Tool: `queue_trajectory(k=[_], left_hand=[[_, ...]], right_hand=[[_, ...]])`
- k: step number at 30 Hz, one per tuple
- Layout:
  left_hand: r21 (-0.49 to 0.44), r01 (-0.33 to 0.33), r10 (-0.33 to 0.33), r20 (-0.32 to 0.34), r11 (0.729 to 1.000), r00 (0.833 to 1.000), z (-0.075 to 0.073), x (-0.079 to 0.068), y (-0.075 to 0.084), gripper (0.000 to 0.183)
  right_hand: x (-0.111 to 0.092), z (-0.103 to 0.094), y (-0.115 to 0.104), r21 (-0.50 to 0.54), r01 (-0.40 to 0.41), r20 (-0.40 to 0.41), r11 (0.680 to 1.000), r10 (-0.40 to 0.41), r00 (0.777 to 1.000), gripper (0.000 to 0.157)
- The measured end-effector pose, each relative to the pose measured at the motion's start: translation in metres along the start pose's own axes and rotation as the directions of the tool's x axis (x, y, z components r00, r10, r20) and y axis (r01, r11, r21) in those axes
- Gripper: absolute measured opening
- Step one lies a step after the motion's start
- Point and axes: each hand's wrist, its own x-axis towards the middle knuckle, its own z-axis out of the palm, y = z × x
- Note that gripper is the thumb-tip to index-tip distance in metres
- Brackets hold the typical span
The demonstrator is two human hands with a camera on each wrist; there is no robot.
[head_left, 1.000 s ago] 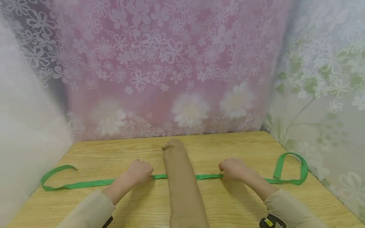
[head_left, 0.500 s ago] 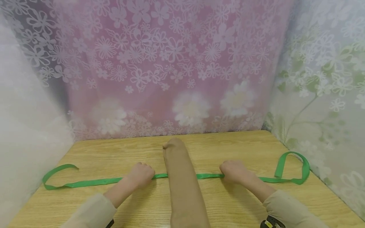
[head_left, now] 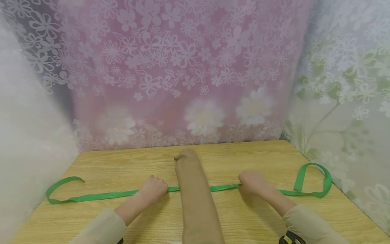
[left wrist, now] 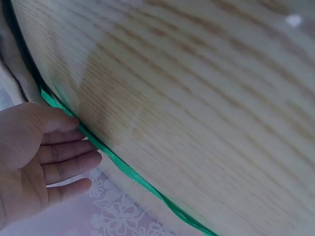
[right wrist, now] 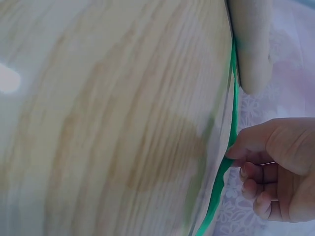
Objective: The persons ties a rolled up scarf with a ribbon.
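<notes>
A long green ribbon (head_left: 100,196) runs crosswise under a brown cloth roll (head_left: 196,196), which lies lengthwise on the table. To the roll's left, my left hand (head_left: 153,188) pinches the ribbon; in the left wrist view the thumb and forefinger meet at the green ribbon (left wrist: 120,166), the other fingers loosely bent. My right hand (head_left: 253,182) is on the roll's other side. Its thumb and forefinger pinch the ribbon (right wrist: 214,196) in the right wrist view, while the other fingers curl inward. The ribbon's stretch beneath the roll is hidden.
The ribbon's loose ends curl near the left and right edges of the wooden table (head_left: 243,156). A pink flowered curtain (head_left: 195,84) hangs behind it. Pale sheets flank both sides, the right one (head_left: 344,135) printed with flowers and leaves.
My left hand has shifted slightly right, closer to the roll, and my right hand slightly right, away from it. The ribbon by the right hand slants up a little more. The roll stays put.
</notes>
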Motion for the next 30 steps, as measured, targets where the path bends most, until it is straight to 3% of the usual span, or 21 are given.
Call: queue_trajectory(k=[8,12,17,21,24,28,30], left_hand=[[0.082,-0.016,0.018,-0.021,0.996,1.000,0.006,0.003,0.003,0.034],[0.058,-0.013,0.015,-0.035,0.998,0.999,0.007,0.002,0.000,0.025],[-0.121,0.048,-0.052,-0.029,0.991,0.998,0.004,-0.001,-0.005,0.016],[-0.288,0.110,-0.114,0.004,0.951,0.993,0.001,-0.003,-0.007,0.002],[-0.389,0.153,-0.152,0.034,0.909,0.988,0.000,-0.003,-0.008,0.005],[-0.441,0.174,-0.173,0.044,0.881,0.984,0.001,-0.005,-0.008,0.004],[-0.425,0.164,-0.166,0.034,0.890,0.986,0.001,-0.007,-0.008,0.003]], right_hand=[[-0.003,-0.005,0.006,-0.050,-0.011,-0.020,0.999,0.010,1.000,0.028],[-0.003,-0.004,0.010,-0.053,-0.008,-0.068,0.999,0.004,0.998,0.035],[-0.004,-0.005,0.012,-0.004,0.010,-0.118,1.000,-0.011,0.993,0.040],[-0.006,-0.007,0.012,0.040,0.012,-0.128,0.999,-0.007,0.992,0.038],[-0.007,-0.007,0.013,0.034,0.014,-0.146,0.999,-0.009,0.989,0.033],[-0.008,-0.006,0.013,0.018,0.008,-0.161,1.000,-0.005,0.987,0.031],[-0.009,-0.006,0.013,0.028,-0.002,-0.161,1.000,0.006,0.987,0.032]])
